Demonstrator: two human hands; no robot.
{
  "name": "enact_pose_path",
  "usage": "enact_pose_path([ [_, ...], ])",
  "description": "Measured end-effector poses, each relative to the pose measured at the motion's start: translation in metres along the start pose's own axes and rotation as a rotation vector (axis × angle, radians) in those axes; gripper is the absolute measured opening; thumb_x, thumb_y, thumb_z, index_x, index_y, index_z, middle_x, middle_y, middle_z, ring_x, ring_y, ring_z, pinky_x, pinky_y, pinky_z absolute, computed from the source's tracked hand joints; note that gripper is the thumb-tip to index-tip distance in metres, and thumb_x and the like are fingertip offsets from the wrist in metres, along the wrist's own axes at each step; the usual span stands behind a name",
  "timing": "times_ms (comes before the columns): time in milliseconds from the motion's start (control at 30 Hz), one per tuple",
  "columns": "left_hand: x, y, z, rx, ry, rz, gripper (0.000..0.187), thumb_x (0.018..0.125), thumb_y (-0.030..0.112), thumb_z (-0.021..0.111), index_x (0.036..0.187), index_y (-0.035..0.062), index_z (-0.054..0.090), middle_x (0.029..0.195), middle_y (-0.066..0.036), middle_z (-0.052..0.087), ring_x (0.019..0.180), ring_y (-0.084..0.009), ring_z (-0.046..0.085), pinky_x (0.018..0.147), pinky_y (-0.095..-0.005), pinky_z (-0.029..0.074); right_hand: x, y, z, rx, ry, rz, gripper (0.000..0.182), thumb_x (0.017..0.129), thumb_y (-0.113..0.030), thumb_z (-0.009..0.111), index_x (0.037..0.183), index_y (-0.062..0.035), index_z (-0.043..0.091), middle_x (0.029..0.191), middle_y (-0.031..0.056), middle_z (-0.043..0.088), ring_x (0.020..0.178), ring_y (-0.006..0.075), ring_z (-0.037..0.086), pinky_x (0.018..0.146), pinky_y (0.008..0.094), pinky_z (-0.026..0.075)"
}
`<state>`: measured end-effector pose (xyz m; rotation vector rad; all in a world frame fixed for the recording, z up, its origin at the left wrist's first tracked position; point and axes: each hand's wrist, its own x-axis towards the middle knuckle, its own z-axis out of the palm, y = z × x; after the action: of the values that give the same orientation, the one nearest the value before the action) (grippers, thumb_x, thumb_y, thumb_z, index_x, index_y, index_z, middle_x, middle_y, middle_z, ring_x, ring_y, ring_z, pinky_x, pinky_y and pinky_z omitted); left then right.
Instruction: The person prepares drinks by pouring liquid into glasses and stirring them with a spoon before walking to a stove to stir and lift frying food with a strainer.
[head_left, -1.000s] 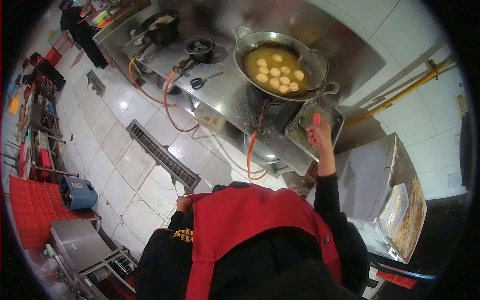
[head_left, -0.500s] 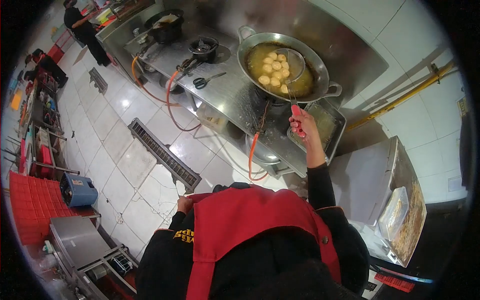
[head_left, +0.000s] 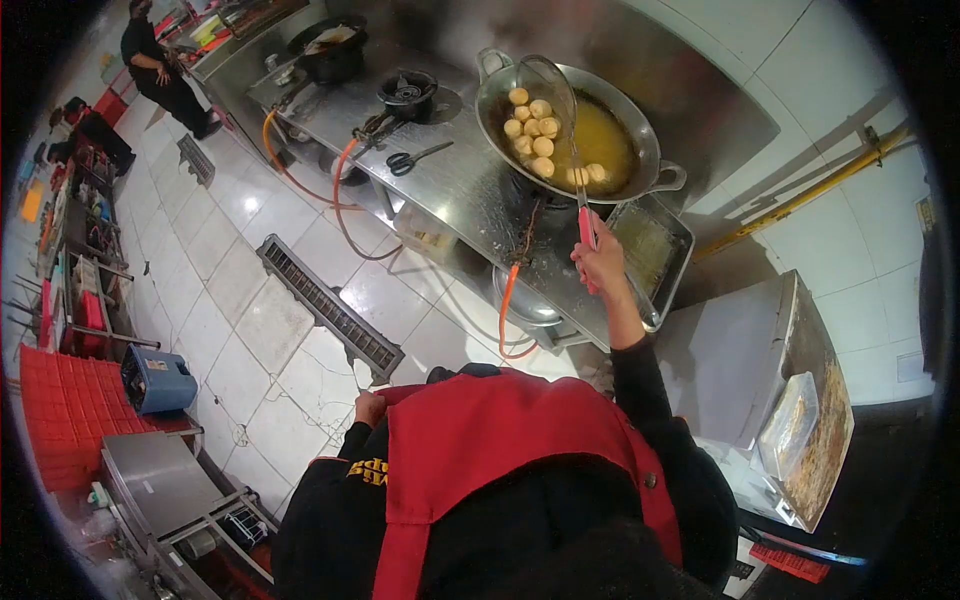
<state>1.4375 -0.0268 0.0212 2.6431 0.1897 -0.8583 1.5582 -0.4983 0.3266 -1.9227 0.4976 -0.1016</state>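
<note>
My right hand (head_left: 602,262) is closed round the red handle of a wire skimmer (head_left: 547,85). The skimmer's round head is over the left part of a large wok (head_left: 645,140) of yellow oil. Several round golden balls (head_left: 541,128) float in the oil, mostly at the left, with a few near the front rim. Down by the red apron (head_left: 500,430), my left hand (head_left: 370,407) is closed at the apron's left edge; what it grips, if anything, is too small to tell.
Scissors (head_left: 418,159), a small burner (head_left: 407,94) and a black pan (head_left: 333,55) stand on the steel counter (head_left: 455,205). A tray (head_left: 655,255) lies near the wok. Orange hoses hang in front. Two people (head_left: 160,70) are at the far left.
The skimmer has moved up and left across the wok, and the balls have shifted left. My right hand has come slightly lower. A far person's arm has dropped.
</note>
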Motion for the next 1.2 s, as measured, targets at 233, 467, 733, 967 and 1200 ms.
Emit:
enact_pose_path([
  [233,0.043,-0.027,0.045,0.027,0.082,-0.107,0.030,0.070,0.024,0.049,0.079,-0.0020,0.062,0.084,-0.023,0.060,0.084,-0.0361,0.058,0.074,-0.0412,0.047,-0.015,0.028,0.001,-0.567,0.248,-0.554,0.063,0.066,0.004,0.048,0.127,-0.0044,0.035,0.093,0.0222,0.059,0.068,0.0352,0.060,0.059,0.0372,0.050],
  [467,0.034,-0.004,0.021,-0.112,0.079,-0.232,0.030,0.070,0.025,0.048,0.078,-0.0006,0.062,0.086,-0.022,0.060,0.085,-0.0365,0.058,0.075,-0.0408,0.047,-0.048,0.014,-0.007,-0.559,0.148,-0.460,0.067,0.062,0.007,0.045,0.127,-0.0036,0.035,0.117,0.0205,0.046,0.087,0.0359,0.056,0.070,0.0372,0.048],
  [733,0.022,0.017,-0.001,0.011,0.014,-0.027,0.030,0.070,0.024,0.047,0.076,-0.0016,0.062,0.081,-0.022,0.060,0.083,-0.0382,0.057,0.075,-0.0421,0.047,-0.069,-0.002,-0.021,-0.454,0.169,-0.531,0.069,0.060,0.008,0.045,0.128,-0.0057,0.035,0.110,0.0202,0.052,0.085,0.0362,0.057,0.069,0.0375,0.048],
  [967,0.007,0.037,-0.023,-0.009,0.029,-0.047,0.028,0.072,0.022,0.046,0.073,-0.0004,0.061,0.077,-0.024,0.059,0.080,-0.0382,0.058,0.071,-0.0434,0.048,-0.033,0.014,-0.054,-0.547,0.369,-0.543,0.068,0.061,0.004,0.048,0.128,-0.0055,0.035,0.092,0.0264,0.056,0.065,0.0387,0.057,0.059,0.0394,0.048],
  [1200,0.029,0.001,0.021,0.045,0.082,0.026,0.026,0.073,0.022,0.045,0.070,0.0027,0.062,0.072,-0.021,0.059,0.076,-0.0361,0.059,0.067,-0.0431,0.048,0.000,0.011,-0.081,-0.326,0.385,0.042,0.057,0.070,-0.001,0.047,0.125,-0.0043,0.037,0.067,0.0159,0.058,0.045,0.0210,0.054,0.038,0.0332,0.043],
])
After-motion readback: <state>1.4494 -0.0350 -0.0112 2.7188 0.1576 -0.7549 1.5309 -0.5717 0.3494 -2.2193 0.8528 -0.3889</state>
